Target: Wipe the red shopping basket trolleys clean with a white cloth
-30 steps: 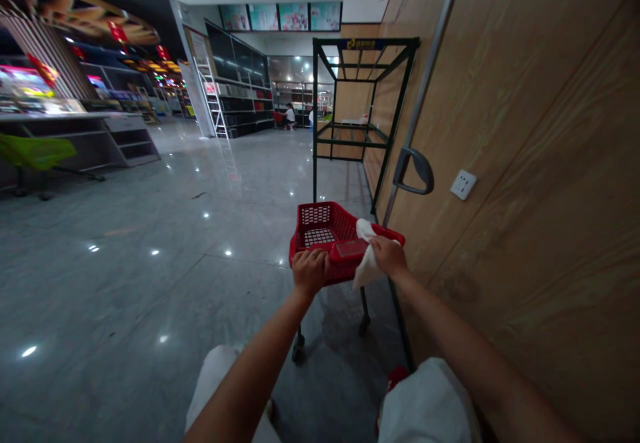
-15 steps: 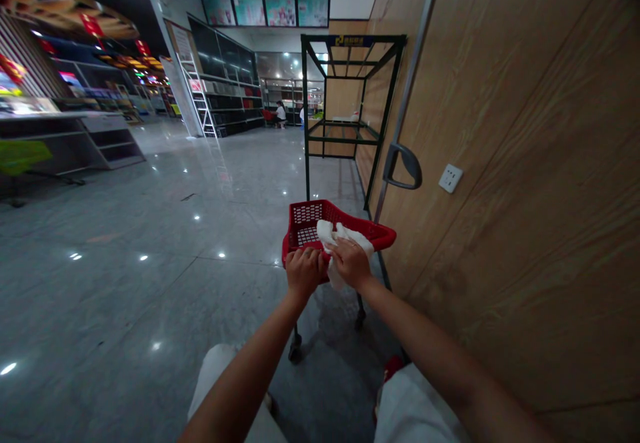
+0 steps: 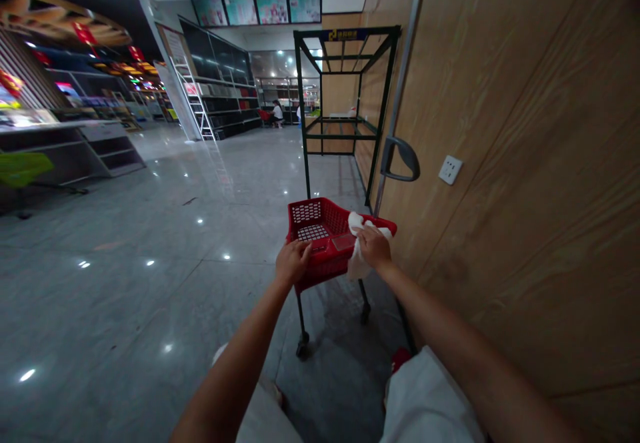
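My right hand point(image 3: 374, 246) grasps the white cloth point(image 3: 358, 266); my left point(image 3: 291, 261) holds the red shopping trolley point(image 3: 324, 273), which perhaps could roll if I press too strongly

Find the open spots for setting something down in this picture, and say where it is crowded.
Open floor stretches left of the red cart, toward the grey counter. The visible cart bottom also looks bare. Crowded: the cart's near edge, with the left hand at its corner and the right hand holding a white cloth.
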`<action>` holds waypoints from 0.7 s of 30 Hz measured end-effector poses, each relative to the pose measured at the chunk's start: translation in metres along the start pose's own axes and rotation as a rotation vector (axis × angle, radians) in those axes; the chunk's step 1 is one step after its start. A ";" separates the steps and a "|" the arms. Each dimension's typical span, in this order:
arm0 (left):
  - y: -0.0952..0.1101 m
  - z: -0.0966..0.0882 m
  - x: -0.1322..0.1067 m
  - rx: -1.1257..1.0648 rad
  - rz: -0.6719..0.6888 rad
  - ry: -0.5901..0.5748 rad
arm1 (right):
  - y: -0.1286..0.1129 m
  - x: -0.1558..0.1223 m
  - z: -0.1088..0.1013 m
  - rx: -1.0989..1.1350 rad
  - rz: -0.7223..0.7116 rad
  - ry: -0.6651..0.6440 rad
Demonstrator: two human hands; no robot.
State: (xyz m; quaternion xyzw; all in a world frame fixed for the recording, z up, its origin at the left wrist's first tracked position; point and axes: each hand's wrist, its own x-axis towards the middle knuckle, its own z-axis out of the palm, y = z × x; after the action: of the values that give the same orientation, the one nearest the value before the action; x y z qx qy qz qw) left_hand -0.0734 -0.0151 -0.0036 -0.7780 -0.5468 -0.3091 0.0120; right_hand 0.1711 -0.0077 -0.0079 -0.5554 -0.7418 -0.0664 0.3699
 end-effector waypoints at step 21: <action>0.109 0.068 -0.025 -0.557 0.210 0.005 | 0.052 -0.033 -0.032 0.240 -0.106 -0.081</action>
State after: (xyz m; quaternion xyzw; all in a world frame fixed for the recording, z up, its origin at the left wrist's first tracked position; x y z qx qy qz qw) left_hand 0.0465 -0.0555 -0.0356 -0.8029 -0.3573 -0.4462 -0.1689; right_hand 0.2351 -0.0306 -0.0217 -0.4695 -0.7871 0.0257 0.3992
